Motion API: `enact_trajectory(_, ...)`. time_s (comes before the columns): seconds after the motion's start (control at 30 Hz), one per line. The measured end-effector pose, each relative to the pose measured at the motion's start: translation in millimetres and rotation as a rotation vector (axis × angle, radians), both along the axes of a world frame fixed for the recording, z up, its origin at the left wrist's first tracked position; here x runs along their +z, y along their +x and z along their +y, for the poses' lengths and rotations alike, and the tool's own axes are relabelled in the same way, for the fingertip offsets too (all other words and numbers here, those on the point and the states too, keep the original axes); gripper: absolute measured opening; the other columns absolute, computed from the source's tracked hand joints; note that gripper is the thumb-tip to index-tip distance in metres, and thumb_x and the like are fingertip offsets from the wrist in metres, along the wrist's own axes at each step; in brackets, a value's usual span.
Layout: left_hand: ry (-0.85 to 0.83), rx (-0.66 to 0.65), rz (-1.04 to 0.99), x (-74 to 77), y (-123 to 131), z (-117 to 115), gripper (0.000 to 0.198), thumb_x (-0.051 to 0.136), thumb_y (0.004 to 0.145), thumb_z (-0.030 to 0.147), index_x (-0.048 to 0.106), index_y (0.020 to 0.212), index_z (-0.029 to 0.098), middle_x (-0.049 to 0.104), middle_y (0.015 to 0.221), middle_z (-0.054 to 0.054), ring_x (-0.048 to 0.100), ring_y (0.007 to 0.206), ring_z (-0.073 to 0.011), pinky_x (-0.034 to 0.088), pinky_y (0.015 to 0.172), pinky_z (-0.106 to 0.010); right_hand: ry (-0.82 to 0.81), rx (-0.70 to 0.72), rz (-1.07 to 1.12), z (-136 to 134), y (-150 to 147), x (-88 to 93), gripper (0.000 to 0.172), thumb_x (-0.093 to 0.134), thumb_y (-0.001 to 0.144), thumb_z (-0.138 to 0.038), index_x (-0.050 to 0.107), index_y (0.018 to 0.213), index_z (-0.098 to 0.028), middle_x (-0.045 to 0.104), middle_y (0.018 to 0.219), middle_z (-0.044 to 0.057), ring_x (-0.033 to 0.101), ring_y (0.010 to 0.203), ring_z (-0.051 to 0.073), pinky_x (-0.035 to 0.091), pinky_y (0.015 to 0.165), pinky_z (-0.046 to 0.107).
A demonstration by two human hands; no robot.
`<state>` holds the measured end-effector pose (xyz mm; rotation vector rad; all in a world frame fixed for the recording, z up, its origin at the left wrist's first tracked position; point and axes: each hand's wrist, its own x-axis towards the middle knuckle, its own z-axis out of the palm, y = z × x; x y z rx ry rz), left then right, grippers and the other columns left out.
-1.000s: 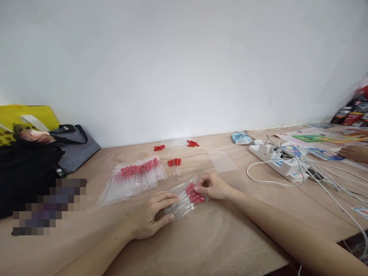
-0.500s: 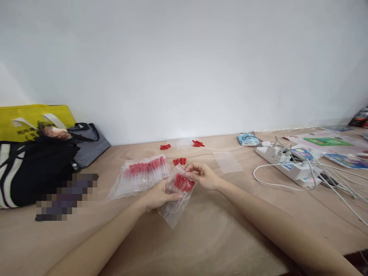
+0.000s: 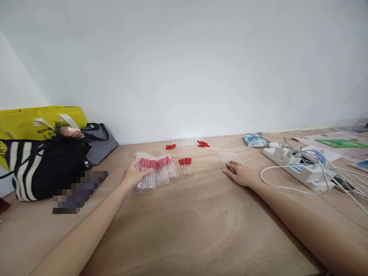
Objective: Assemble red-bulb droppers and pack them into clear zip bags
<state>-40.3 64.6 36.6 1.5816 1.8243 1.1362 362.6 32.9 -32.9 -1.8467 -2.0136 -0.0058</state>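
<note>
On the left, my left hand [image 3: 133, 176] grips the edge of a clear zip bag of red-bulbed droppers [image 3: 147, 172], thumb on top. That bag lies at the left end of a row of similar filled bags [image 3: 166, 170]. Beside the row, several loose droppers [image 3: 185, 165] lie side by side, red bulbs pointing away from me. To the right, my right hand [image 3: 239, 173] rests with fingers apart on the near part of a flat clear bag [image 3: 228, 157]. No hold on that bag is visible.
Red bulbs [image 3: 171, 147] and more red pieces [image 3: 203, 144] lie near the wall, with clear tubes [image 3: 189, 144] between. A power strip [image 3: 296, 168] with cables and a blue mask [image 3: 254, 140] are at right. Bags [image 3: 54, 168] and a blurred dark object [image 3: 79, 193] sit left.
The filled bag has moved from between both hands to the left, onto the row, with my left hand. My right hand has let go of it and moved right to the flat bag.
</note>
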Motion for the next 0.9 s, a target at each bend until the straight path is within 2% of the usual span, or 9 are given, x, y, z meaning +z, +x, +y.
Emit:
enact_trajectory(0.1,0.218,0.184,0.42,-5.6,3,-2,0.081,0.071,0.053,0.04,0.037,0.12,0.009,0.049,0.114,-0.018,0.044,0.107,-0.0329,0.036,0.088,-0.046,-0.079,0.092,0.008,-18,-14,1.8,0.052,0.032,0.083,-0.05,0.05,0.119,-0.018,0.044,0.127,0.01,0.039,0.117,0.023,0.029,0.097,0.038)
enact_trajectory(0.2,0.399,0.202,0.63,-10.1,12,-15,0.064,0.063,0.063,0.04,0.042,0.117,0.012,0.043,0.116,-0.016,0.035,0.112,-0.0349,0.029,0.091,-0.05,-0.123,0.214,0.045,-46,-37,10.2,0.052,0.028,0.084,-0.05,0.045,0.123,-0.02,0.041,0.13,0.01,0.036,0.12,0.023,0.027,0.098,0.04)
enact_trajectory(0.27,0.534,0.032,0.658,-13.2,22,-30,0.042,0.057,0.07,0.037,0.05,0.106,0.016,0.044,0.113,-0.013,0.037,0.11,-0.0314,0.029,0.092,-0.048,-0.16,0.336,0.056,-67,-54,19.3,0.053,0.029,0.083,-0.051,0.044,0.125,-0.022,0.039,0.131,0.009,0.035,0.12,0.024,0.026,0.098,0.042)
enact_trajectory(0.33,0.618,-0.274,0.629,-16.3,36,-49,0.025,0.052,0.075,0.032,0.056,0.095,0.018,0.048,0.106,-0.009,0.043,0.104,-0.0256,0.032,0.092,-0.042,-0.217,0.503,0.076,-89,-72,30.1,0.051,0.03,0.083,-0.051,0.043,0.125,-0.024,0.04,0.131,0.008,0.034,0.121,0.024,0.026,0.098,0.041)
enact_trajectory(0.43,0.513,-0.544,0.533,-21.4,61,-80,0.017,0.045,0.082,0.029,0.059,0.084,0.02,0.052,0.09,-0.005,0.052,0.086,-0.0179,0.043,0.079,-0.032,-0.295,0.611,0.161,-115,-98,43.6,0.051,0.032,0.084,-0.05,0.045,0.123,-0.022,0.039,0.131,0.011,0.035,0.119,0.025,0.027,0.097,0.041)
enact_trajectory(0.5,0.379,-0.675,0.521,-26.1,77,-99,0.022,0.039,0.086,0.028,0.058,0.094,0.021,0.054,0.09,-0.004,0.054,0.082,-0.0156,0.045,0.076,-0.029,-0.329,0.623,0.313,-122,-113,46.9,0.052,0.033,0.084,-0.05,0.047,0.122,-0.018,0.043,0.127,0.013,0.039,0.116,0.025,0.032,0.093,0.039)
enact_trajectory(0.67,0.247,-0.784,0.61,-35.0,89,-109,0.038,0.037,0.087,0.034,0.043,0.124,0.027,0.047,0.123,-0.007,0.042,0.112,-0.0254,0.035,0.092,-0.044,-0.41,0.629,0.844,-83,-121,35.0,0.042,0.033,0.083,-0.047,0.061,0.09,-0.016,0.063,0.08,0.004,0.056,0.07,0.014,0.044,0.062,0.025)
enact_trajectory(0.77,0.12,-0.971,0.649,-25.7,80,-95,0.041,0.044,0.083,0.034,0.041,0.125,0.032,0.037,0.134,-0.004,0.03,0.122,-0.0286,0.027,0.097,-0.05,-0.205,0.427,0.831,-35,-108,26.1,0.026,0.049,0.076,-0.038,0.059,0.069,-0.015,0.059,0.062,0.0,0.051,0.055,0.011,0.04,0.053,0.023)
enact_trajectory(0.9,0.016,-1.081,0.517,-8.6,71,-79,0.035,0.044,0.08,0.015,0.059,0.106,0.031,0.042,0.13,0.001,0.036,0.12,-0.0236,0.029,0.099,-0.043,0.014,0.207,0.606,19,-107,23.9,0.016,0.049,0.074,-0.025,0.061,0.071,-0.015,0.061,0.069,0.003,0.053,0.061,0.013,0.042,0.061,0.026)
